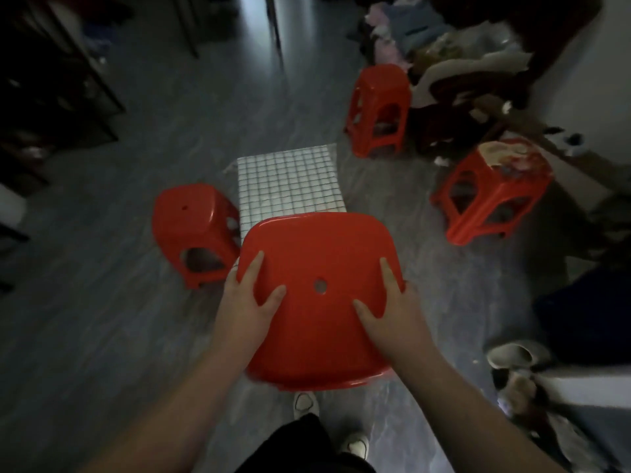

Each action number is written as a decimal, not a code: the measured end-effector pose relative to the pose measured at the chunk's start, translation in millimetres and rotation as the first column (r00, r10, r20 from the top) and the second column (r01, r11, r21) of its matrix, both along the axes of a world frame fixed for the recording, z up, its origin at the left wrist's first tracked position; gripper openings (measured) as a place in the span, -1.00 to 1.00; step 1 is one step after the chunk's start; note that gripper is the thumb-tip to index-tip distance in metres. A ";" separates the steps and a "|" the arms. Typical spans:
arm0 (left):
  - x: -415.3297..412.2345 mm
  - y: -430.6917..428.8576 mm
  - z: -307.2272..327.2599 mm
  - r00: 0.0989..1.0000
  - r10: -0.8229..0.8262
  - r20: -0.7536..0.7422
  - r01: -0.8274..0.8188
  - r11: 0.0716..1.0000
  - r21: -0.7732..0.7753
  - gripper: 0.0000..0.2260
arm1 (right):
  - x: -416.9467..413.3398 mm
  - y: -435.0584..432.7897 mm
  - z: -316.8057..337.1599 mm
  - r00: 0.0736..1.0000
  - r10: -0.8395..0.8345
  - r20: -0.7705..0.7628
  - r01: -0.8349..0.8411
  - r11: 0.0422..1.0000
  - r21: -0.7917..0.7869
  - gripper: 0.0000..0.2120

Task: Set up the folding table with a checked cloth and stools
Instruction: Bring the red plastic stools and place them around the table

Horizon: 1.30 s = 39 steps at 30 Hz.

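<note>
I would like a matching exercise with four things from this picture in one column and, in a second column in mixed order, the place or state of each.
Things
1. red plastic stool with a round hole in its seat
2. red plastic stool left of the table
3. red plastic stool with cloth on its seat
4. white checked cloth

Places
A. covers the small table
B. held by both hands
C. tilted, at right
D. on the floor beside the table's left edge

Pairs: 1-B, 2-D, 3-C, 4-A

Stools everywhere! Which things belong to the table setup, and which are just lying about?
Belonging to the job:
held red stool, in both hands
checked cloth on the table
three other red stools

Lying about:
clothes pile
slippers
dark shelving
</note>
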<state>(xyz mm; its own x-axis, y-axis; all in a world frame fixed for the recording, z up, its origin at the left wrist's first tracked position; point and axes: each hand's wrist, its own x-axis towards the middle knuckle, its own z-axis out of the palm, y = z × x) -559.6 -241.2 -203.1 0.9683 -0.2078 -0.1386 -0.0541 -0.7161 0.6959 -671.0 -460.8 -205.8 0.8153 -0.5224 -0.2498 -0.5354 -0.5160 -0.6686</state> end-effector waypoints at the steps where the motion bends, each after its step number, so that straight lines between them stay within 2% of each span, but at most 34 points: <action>1: 4.9 3.7 -7.3 1.000 0.024 -0.004 -0.024 1.000 0.002 -0.35 | 10.2 1.9 -7.4 1.000 0.024 -0.016 -0.023 1.000 0.014 -0.13; 9: 52.0 10.6 -87.1 0.988 0.084 -0.132 -0.076 0.995 0.064 -0.35 | 72.3 2.3 -84.4 0.983 0.126 -0.132 -0.113 0.988 0.103 -0.01; 13: 77.4 2.4 -139.2 0.972 0.051 -0.230 -0.026 0.993 0.111 -0.24 | 95.5 -6.9 -136.8 0.974 0.139 -0.177 -0.116 0.984 0.133 0.00; 17: 93.5 -9.0 -206.3 0.954 0.048 -0.297 -0.004 0.989 0.147 -0.13 | 110.1 -17.5 -211.7 0.978 0.121 -0.172 -0.098 0.985 0.140 0.00; 23: 105.4 -20.6 -329.8 0.946 0.101 -0.309 -0.043 0.981 0.189 -0.13 | 126.2 -26.9 -343.8 0.972 0.132 -0.194 -0.100 0.981 0.166 0.00; 27: 112.2 -22.4 -393.3 0.941 0.140 -0.309 -0.083 0.978 0.189 -0.14 | 138.2 -27.9 -406.4 0.969 0.157 -0.189 -0.124 0.976 0.179 -0.01; 31: 116.0 -20.8 -433.9 0.941 0.135 -0.312 -0.061 0.970 0.236 -0.14 | 143.9 -29.5 -444.8 0.971 0.163 -0.178 -0.133 0.977 0.169 -0.03; 34: 118.0 -19.6 -455.8 0.925 0.137 -0.355 -0.079 0.982 0.173 -0.12 | 144.8 -28.5 -459.6 0.967 0.168 -0.189 -0.134 0.974 0.182 -0.03; 39: 112.3 -19.1 -469.8 0.926 0.153 -0.345 -0.099 0.981 0.168 -0.12 | 145.0 -27.5 -471.6 0.957 0.193 -0.215 -0.154 0.970 0.187 -0.03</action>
